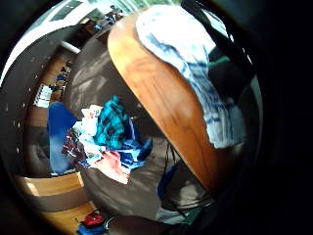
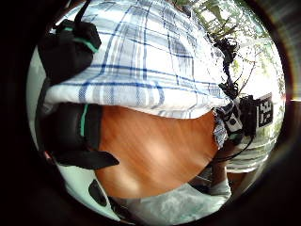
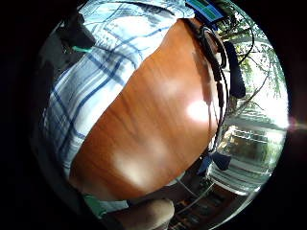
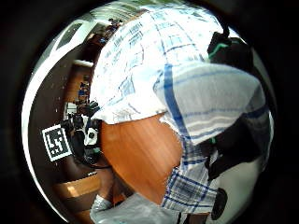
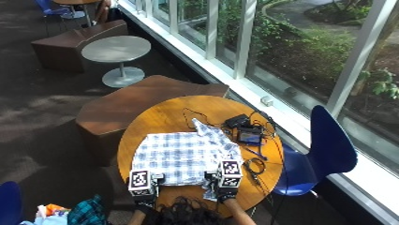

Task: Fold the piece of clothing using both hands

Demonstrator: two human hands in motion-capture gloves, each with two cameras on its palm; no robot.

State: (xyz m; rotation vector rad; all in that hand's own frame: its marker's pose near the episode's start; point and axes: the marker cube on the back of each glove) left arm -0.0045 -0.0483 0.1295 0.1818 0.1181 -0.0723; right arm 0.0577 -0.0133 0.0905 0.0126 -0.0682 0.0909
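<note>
At the near edge of a round wooden tabletop (image 5: 168,115), a person's left hand (image 5: 144,193) and right hand (image 5: 225,190) sit at the two near corners of a blue-and-white plaid shirt (image 5: 181,157). The palm views show black-gloved fingers (image 2: 70,44) curled over the hem with cloth draped across them, so each hand appears to pinch its corner, though the outside view hides the fingers themselves. The shirt lies spread flat across the middle of the tabletop, one sleeve (image 5: 205,129) trailing toward the far side beside a small device (image 5: 249,136) and a tangle of cables (image 5: 252,166). By the look of it, the fold is only beginning: both corners are taken up, nothing yet doubled over. Next, the hem would likely need lifting evenly and carrying toward the far edge, both hands level so the plaid lines match and the sleeve does not bunch.
</note>
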